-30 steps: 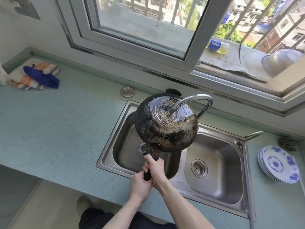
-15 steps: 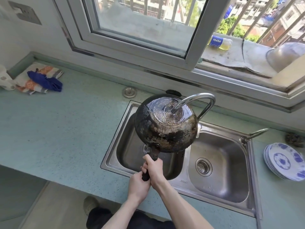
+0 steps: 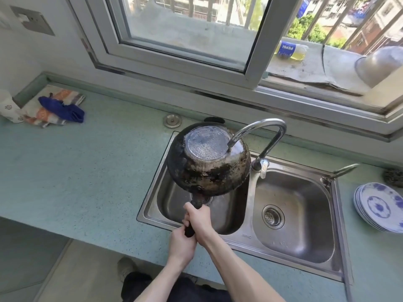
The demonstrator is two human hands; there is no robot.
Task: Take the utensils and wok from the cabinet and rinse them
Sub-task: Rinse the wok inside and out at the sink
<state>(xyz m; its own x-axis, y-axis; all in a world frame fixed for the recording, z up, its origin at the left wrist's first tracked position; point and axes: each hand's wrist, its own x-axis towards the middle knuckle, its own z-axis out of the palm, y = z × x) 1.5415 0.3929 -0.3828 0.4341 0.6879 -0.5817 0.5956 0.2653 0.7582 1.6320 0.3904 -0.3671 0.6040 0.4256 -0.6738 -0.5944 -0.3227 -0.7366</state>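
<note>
Both forearms extended forward; right hand (image 3: 199, 219) grip ahead, left hand (image 3: 182, 245) grip just behind, fingers curled.

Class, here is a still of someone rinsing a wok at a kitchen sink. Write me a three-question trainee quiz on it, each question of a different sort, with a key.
1. True or false: the wok is held with its blackened underside turned up toward the camera.
2. Multiple choice: the wok hangs over which basin of the sink? A) left basin B) right basin C) neither, it is over the counter
3. Fill in: the spout of the faucet ends just above the wok's ____.

Key
1. True
2. A
3. base. The left hand and right hand both grip the handle.
</note>
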